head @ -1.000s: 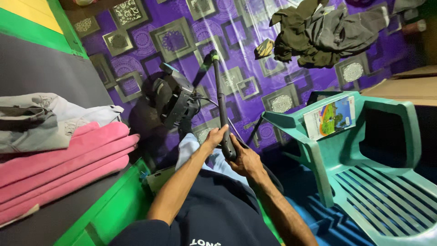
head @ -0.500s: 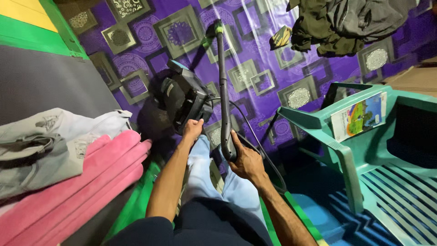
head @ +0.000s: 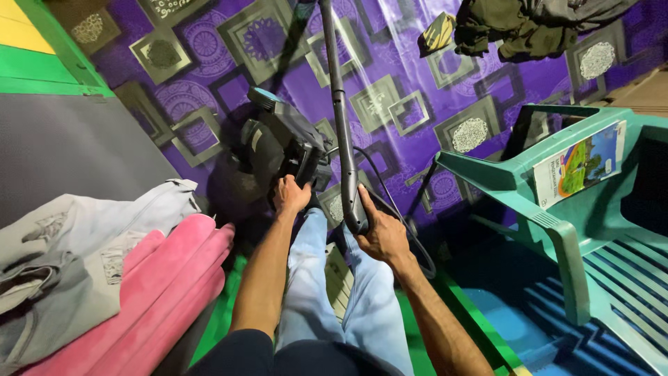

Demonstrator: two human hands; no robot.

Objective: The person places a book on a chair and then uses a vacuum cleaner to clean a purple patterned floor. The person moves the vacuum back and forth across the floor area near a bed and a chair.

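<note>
Long dark-grey plastic wand (head: 339,118), held upright against the purple patterned wall (head: 390,76), running from the middle of the scene up and out past the top edge. Right hand (head: 379,233) wrapped tight round the wand's curved lower grip, a thin black cable (head: 400,216) looping down just right of it. Left hand (head: 290,195) clamped on the back edge of the bulky black machine body (head: 278,150), sitting just left of the wand, low against the wall. Light-blue jeans (head: 334,299) below both forearms. Off to the left, folded pink cloth (head: 153,299) under grey garments (head: 69,257). On the right, teal plastic chair (head: 557,209) with a colourful booklet (head: 581,170) leaning on its backrest. Far top right, dark clothes (head: 529,28) hanging on the wall.
</note>
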